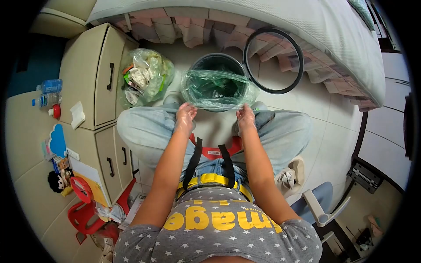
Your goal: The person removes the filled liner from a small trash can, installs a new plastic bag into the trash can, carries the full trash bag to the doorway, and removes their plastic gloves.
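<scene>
Green, thin plastic made up the bag (219, 90), which was over the mouth of a dark bin (210, 61). Both were at twelve o'clock, straight ahead of the person. The bag was spread out, and its near edge ran from one hand to the other. At eleven o'clock was the left hand (186, 115), with its fingers curled in tight and holding that edge. At one o'clock was the right hand (246, 117), with its fingers pinched on the same edge. The two hands were well apart.

The bin stood on the pale tile floor (322, 109). A big black ring (301, 55) was at one o'clock, just beside the bin and near the bed (307, 26). At eleven o'clock, a see-through sack (149, 76) full of rubbish sat next to the cream drawers (81, 79). Some plastic bottles (50, 100) were at ten o'clock on the worktop (26, 149). A little tub (300, 168) with crumpled paper in it was at three o'clock.
</scene>
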Demonstrator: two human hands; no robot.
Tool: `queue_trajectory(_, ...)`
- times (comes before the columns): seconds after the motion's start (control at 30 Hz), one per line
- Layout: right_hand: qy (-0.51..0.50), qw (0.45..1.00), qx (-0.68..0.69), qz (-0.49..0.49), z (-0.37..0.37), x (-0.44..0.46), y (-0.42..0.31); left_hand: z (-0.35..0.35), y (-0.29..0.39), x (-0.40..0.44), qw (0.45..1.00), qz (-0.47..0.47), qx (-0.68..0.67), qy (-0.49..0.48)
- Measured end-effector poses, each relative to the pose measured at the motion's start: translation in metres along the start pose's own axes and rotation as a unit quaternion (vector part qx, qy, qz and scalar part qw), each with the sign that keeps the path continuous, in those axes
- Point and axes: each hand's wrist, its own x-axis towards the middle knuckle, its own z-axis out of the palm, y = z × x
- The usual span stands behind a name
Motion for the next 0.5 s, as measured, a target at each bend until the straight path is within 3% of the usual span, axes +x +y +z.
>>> queue_trajectory(0.13,-0.039,0.995,0.086,0.015,0.005,-0.015,-0.008,-0.01,-0.007,0.009,0.997,0.02,0.019,0.07)
queue_trajectory(0.2,-0.052,0.997,0.048,0.017,0.003,-0.021,-0.009,-0.005,-0.007,0.01,0.955,0.162,0.138,0.205)
queue_trajectory(0.33,-0.023,1.0,0.001,0.008,0.002,-0.029,-0.005,-0.001,-0.017,0.026,0.897,0.235,0.297,0.229)
queue_trajectory(0.4,-0.054,0.998,0.045,0.007,0.001,-0.03,-0.003,0.007,-0.024,0.025,0.82,0.278,0.441,0.235)
queue_trajectory(0.5,-0.1,0.992,0.072,0.017,0.002,-0.038,-0.004,0.008,-0.03,0.029,0.864,0.253,0.392,0.191)
